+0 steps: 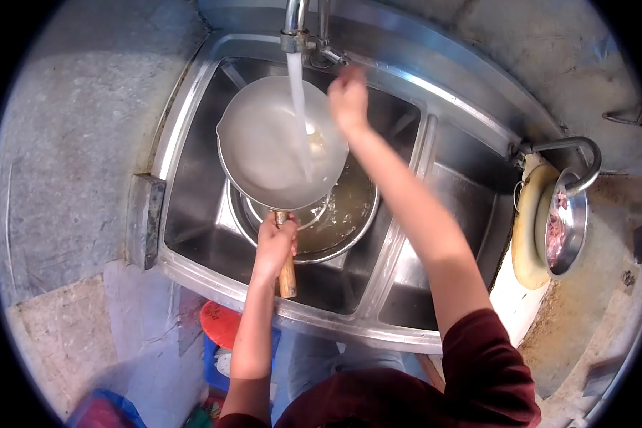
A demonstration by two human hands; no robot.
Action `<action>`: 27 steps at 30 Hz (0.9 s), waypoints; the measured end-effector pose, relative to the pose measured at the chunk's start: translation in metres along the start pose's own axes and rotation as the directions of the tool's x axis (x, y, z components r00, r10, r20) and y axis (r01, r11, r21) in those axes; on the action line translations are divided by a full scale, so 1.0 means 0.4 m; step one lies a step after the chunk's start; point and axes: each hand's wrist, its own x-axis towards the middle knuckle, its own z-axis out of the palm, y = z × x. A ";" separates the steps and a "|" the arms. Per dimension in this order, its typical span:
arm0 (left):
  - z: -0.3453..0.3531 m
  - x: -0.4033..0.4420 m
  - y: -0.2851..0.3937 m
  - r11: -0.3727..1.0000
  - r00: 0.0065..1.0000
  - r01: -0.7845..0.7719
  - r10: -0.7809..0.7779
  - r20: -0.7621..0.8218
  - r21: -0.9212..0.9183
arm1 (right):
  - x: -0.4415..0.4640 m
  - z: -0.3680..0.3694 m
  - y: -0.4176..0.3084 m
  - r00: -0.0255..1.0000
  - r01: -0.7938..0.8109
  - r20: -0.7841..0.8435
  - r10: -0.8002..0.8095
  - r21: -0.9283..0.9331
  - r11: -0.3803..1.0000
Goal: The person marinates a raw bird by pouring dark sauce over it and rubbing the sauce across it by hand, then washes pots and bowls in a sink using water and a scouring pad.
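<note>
My left hand point(274, 246) is wrapped round the wooden handle point(287, 278) of a grey metal saucepan point(257, 146). The pan is held over the left sink basin, and water point(297, 100) from the tap point(294, 32) runs into it. Under the pan stands a wide metal bowl point(360, 232) of cloudy water, partly hidden by it. My right hand point(348, 100), somewhat blurred, is up by the tap lever point(333, 55) with its fingers curled. Whether it grips the lever I cannot make out.
A second basin point(464, 185) adjoins on the right. Beyond it, a metal bowl with pieces of raw meat point(556, 228) rests by a round yellowish board point(531, 242), beneath another curved tap point(585, 146). Below the sink's front edge are a red lid-like item point(220, 322) and a blue container point(212, 360).
</note>
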 end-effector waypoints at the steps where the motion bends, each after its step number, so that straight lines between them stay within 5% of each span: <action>1: 0.000 0.005 -0.002 1.000 1.000 -0.021 0.021 -0.009 0.003 | -0.064 -0.012 -0.028 0.968 -0.051 0.251 0.016 0.134 0.990; 2: -0.004 0.013 -0.009 0.999 0.999 -0.044 0.045 -0.018 0.027 | -0.114 -0.001 -0.042 0.806 -0.338 0.564 0.183 0.184 0.923; 3: -0.011 0.021 -0.017 0.996 0.998 -0.063 0.064 -0.028 0.055 | -0.166 0.009 -0.062 0.852 0.112 0.482 -0.204 0.213 0.971; 4: -0.018 0.024 -0.022 0.993 0.996 -0.081 0.084 -0.037 0.087 | -0.188 -0.009 -0.134 0.616 -0.641 0.764 0.195 0.342 0.687; 7: -0.027 0.022 -0.015 0.984 0.989 -0.122 0.132 -0.069 0.133 | -0.189 0.019 -0.190 0.234 -0.777 0.958 0.163 0.084 0.624; 9: -0.027 0.015 0.004 0.978 0.981 -0.150 0.165 -0.101 0.144 | -0.261 0.008 -0.214 0.303 -0.728 0.946 0.119 0.149 0.669; 10: -0.034 0.016 0.014 0.973 0.977 -0.161 0.180 -0.112 0.165 | -0.291 -0.018 -0.213 0.252 -0.626 0.951 0.180 0.018 0.780; 11: -0.047 0.013 0.024 0.968 0.973 -0.171 0.195 -0.125 0.185 | -0.299 -0.027 -0.155 0.168 -0.246 0.986 -0.009 0.051 0.968; 12: -0.064 0.009 0.038 0.967 0.976 -0.167 0.189 -0.105 0.191 | -0.287 -0.058 -0.129 0.030 -0.021 0.981 -0.191 0.191 0.981; 13: -0.077 0.000 0.046 0.984 0.984 -0.139 0.150 -0.094 0.108 | -0.273 -0.065 -0.082 0.049 0.307 0.992 -0.120 0.100 0.946; 14: -0.089 -0.016 0.060 0.989 0.990 -0.119 0.125 -0.071 0.084 | -0.222 -0.069 -0.055 0.002 0.556 1.000 -0.031 0.025 0.831; 15: -0.095 -0.029 0.068 0.993 0.994 -0.096 0.099 -0.039 0.065 | -0.146 -0.104 -0.144 0.127 0.657 0.989 0.076 -0.141 0.740; 16: -0.097 -0.034 0.064 0.996 0.998 -0.060 0.061 -0.011 0.063 | -0.113 -0.055 -0.078 0.075 0.983 0.997 -0.011 -0.072 0.167; 17: -0.100 -0.041 0.056 0.998 1.000 -0.023 0.022 0.016 0.064 | -0.071 -0.032 -0.059 0.082 0.996 0.987 -0.138 -0.084 -0.008; 19: -0.101 -0.051 0.052 0.997 0.995 0.066 -0.068 0.066 0.034 | -0.035 0.011 -0.092 0.095 0.995 0.952 -0.290 -0.086 0.044; 23: -0.094 -0.060 0.048 0.934 0.938 0.306 -0.262 0.226 -0.187 | -0.107 0.038 -0.186 0.118 0.896 0.990 0.082 -0.142 0.421; 27: -0.078 -0.020 0.005 0.755 0.854 0.483 -0.295 0.430 -0.442 | -0.057 0.085 -0.162 0.110 0.584 0.993 0.031 -0.090 0.807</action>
